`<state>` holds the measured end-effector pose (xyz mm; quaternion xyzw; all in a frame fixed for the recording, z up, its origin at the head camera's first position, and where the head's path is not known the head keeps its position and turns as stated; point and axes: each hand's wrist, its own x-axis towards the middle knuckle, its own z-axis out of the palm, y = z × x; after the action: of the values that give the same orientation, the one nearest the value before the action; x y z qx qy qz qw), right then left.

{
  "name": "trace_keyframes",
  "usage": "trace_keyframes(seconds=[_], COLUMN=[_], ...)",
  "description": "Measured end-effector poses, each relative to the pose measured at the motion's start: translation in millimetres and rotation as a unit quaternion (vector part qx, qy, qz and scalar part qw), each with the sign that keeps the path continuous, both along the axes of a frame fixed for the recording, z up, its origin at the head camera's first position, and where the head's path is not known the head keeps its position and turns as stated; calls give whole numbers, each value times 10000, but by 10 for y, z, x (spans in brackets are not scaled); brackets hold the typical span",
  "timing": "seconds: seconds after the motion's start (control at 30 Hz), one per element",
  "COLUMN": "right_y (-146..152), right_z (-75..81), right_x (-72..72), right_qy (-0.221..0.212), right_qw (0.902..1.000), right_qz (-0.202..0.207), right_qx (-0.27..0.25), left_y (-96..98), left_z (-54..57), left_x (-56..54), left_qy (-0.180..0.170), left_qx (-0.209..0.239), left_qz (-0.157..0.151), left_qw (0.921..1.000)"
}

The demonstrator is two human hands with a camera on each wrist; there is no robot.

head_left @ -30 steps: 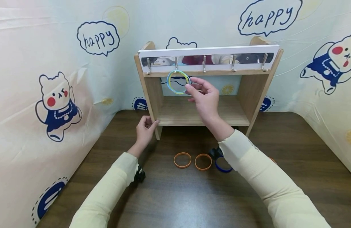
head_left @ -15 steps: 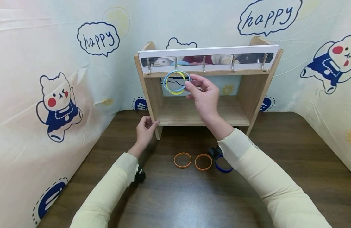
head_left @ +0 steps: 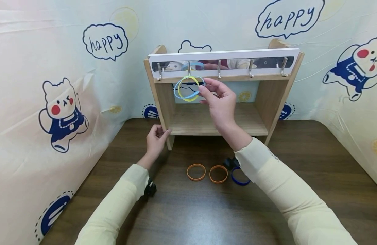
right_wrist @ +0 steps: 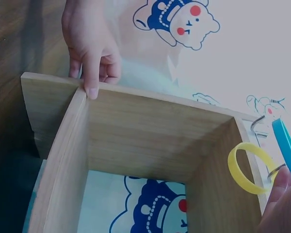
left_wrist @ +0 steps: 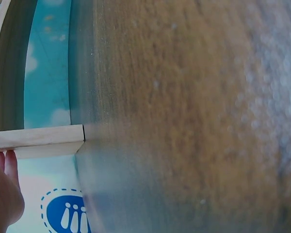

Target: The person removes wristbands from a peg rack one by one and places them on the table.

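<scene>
My right hand pinches a light blue wristband between thumb and fingers, in front of the second hook from the left. On that hook hangs a yellow wristband; in the head view the blue ring overlaps it, while the right wrist view shows the two apart. My left hand grips the left side panel of a wooden shelf, its thumb on the front edge and its fingers outside the panel. The left wrist view catches only part of that hand.
Two orange wristbands and a dark blue wristband lie on the brown table. Several metal hooks line the white mirrored strip on the shelf's upper front. A printed cloth stands behind and at the sides.
The light blue wristband has tilted and shifted slightly left, apart from the yellow one hanging on the hook. My right hand has risen a little; my left has stayed put.
</scene>
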<state>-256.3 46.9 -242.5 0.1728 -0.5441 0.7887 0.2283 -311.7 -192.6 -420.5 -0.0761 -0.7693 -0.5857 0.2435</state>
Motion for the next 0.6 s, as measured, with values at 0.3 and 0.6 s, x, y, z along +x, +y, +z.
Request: trace_keyframes(seconds=[0.3, 0.6], right_y=[30, 131], right_z=[-53, -155], right_x=[63, 136], right_qy=[36, -18], right_qw=[9998, 9994], right_qz=[164, 208], right_qx=[51, 264], left_y=[-1, -8], left_z=[-2, -13], left_x=[-2, -21], left_qy=[-40, 5], left_qx=[19, 111], left_qz=[31, -94], left_qw=[10000, 9999])
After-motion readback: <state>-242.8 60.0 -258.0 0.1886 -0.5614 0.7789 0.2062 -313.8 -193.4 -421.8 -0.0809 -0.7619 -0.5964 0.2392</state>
